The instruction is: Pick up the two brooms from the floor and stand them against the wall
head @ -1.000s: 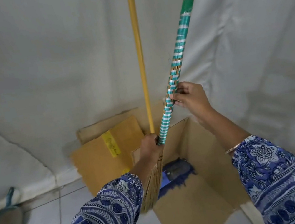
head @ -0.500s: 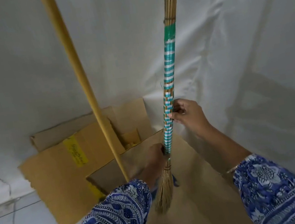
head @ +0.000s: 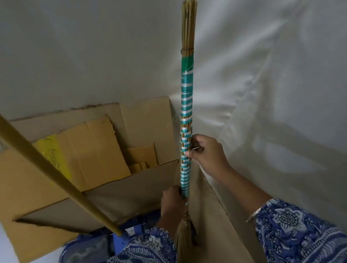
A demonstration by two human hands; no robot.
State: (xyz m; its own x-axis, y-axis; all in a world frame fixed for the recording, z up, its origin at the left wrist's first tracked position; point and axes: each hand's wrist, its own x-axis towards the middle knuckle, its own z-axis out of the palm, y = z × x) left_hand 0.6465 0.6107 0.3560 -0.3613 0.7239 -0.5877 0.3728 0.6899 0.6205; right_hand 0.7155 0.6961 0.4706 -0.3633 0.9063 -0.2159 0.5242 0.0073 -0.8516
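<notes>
A stick broom (head: pixel 186 115) with a teal-and-white wrapped handle stands upright in the corner of the cloth-covered wall (head: pixel 272 69), bristles down. My left hand (head: pixel 173 202) grips the low end of the wrapping just above the bristles. My right hand (head: pixel 206 153) holds the handle higher up. A second broom with a long yellow pole (head: pixel 26 151) leans from the upper left down to its blue head (head: pixel 121 238) on the floor; neither hand touches it.
Flattened cardboard sheets (head: pixel 93 154) lean against the wall behind the brooms, and an open cardboard box (head: pixel 211 228) sits below my hands. A dark blue fringed mop or cloth (head: pixel 85 256) lies on the pale floor at lower left.
The view has dropped and turned right, so the yellow pole now slants far left. The stick broom has gone more upright in the corner, and both hands keep their grip.
</notes>
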